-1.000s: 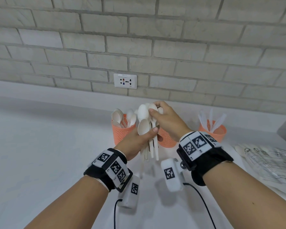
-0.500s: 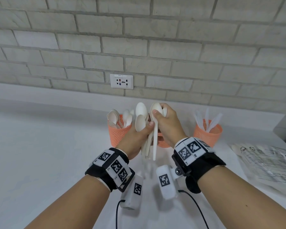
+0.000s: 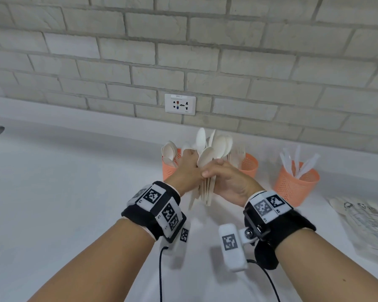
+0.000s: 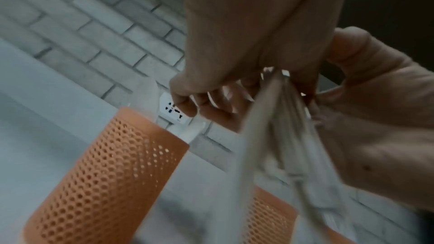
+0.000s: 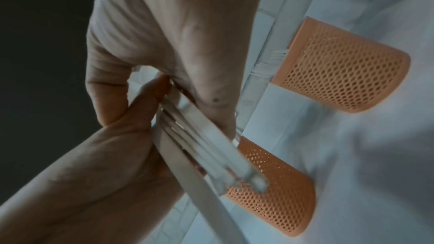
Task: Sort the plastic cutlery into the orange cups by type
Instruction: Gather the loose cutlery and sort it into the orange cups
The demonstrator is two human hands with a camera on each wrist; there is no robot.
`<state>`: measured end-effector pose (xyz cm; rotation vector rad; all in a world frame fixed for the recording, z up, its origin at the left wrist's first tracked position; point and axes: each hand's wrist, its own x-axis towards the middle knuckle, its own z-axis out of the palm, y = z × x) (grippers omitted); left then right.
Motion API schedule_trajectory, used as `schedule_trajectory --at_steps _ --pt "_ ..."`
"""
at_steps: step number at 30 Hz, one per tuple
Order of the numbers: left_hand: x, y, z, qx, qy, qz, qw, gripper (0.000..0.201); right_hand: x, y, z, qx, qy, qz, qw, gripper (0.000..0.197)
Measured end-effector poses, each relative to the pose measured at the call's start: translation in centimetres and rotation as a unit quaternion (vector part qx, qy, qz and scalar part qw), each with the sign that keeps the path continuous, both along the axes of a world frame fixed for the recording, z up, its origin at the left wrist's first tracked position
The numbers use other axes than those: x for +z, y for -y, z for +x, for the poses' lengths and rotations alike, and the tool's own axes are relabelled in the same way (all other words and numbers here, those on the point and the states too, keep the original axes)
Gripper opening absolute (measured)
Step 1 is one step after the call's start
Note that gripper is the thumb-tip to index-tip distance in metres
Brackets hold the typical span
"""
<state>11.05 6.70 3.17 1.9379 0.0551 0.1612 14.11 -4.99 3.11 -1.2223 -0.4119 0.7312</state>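
A: What is worn on the arms?

B: Both forearms are bare, with no sleeves. Each wrist carries a wide black strap (image 3: 153, 211) topped with white panels printed with black square-code markers.

A: Anything else attached?

B: Under each wrist hangs a white rounded camera block (image 3: 232, 247) bearing one square marker, joined by a metal ball mount. A thin black cable (image 3: 160, 273) trails from each.

Kitchen-style counter set against a brick wall

A white counter (image 3: 52, 192) is backed by a pale painted brick wall (image 3: 183, 51), in which a white wall socket (image 3: 180, 104) is set just above the surface; orange mesh cups (image 3: 296, 184) of plastic cutlery are stood along it.
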Motion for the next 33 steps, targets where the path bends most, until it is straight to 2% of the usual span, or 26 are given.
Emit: schedule_trajectory --at_steps 3,5,6,8,10,12,15,18,20,24,26,27,29,31,33 --pt "0.3 -1.4 0.9 0.014 -0.004 0.058 0.998 0.034 0.5 -0.5 0.2 0.022 0.034 -0.004 0.999 0.011" --pt "0.5 -2.9 1.5 0.027 0.034 0.114 0.993 0.053 1.0 -0.9 0.4 0.041 0.043 -0.027 0.998 0.011" --pt "0.9 -3.8 1.6 0.030 0.053 0.139 0.988 0.056 1.3 -1.0 0.7 0.049 0.053 -0.046 0.996 0.008" --pt "1.8 -6.1 1.8 0.042 0.078 0.132 0.987 0.062 1.6 -1.2 1.6 0.032 0.096 -0.087 0.991 0.010" --pt "2.2 -8.6 2.4 0.068 0.097 0.098 0.988 0.079 2.0 -1.7 3.0 -0.035 0.145 -0.112 0.982 0.011" --pt "1.1 -10.2 3.1 0.081 0.076 0.090 0.990 0.096 2.2 -2.8 4.4 -0.131 0.164 -0.092 0.973 0.009" --pt "-1.5 -10.2 3.8 0.041 -0.003 0.100 0.994 0.121 2.7 -5.1 5.5 -0.252 0.170 -0.014 0.953 0.013" --pt "-3.6 -9.7 4.4 0.013 -0.027 0.072 0.997 0.137 2.6 -7.8 5.6 -0.319 0.194 0.015 0.928 0.018" --pt "-4.5 -9.6 4.8 0.025 -0.021 0.064 0.997 0.135 1.9 -9.5 5.8 -0.336 0.185 0.005 0.923 0.022" --pt "-5.1 -9.7 5.4 0.030 0.003 0.055 0.998 0.132 -0.2 -11.1 6.6 -0.343 0.190 -0.008 0.920 0.056" --pt "-5.4 -10.1 5.7 0.025 0.008 0.048 0.999 0.131 -0.6 -10.8 6.8 -0.324 0.207 -0.039 0.922 0.062" --pt "-5.5 -10.2 5.9 0.024 0.010 0.043 0.999 0.130 -0.7 -10.6 7.0 -0.309 0.217 -0.045 0.925 0.058" --pt "-5.5 -10.3 6.1 0.021 0.016 0.039 0.999 0.126 -0.3 -10.2 7.1 -0.291 0.260 -0.053 0.919 0.038" --pt "-5.5 -10.3 6.3 0.019 0.015 0.039 0.999 0.126 0.3 -10.2 7.3 -0.277 0.343 -0.115 0.890 0.018" --pt "-5.5 -10.2 6.4 0.014 0.009 0.031 0.999 0.130 -0.1 -10.0 7.6 -0.223 0.418 -0.210 0.855 0.024"
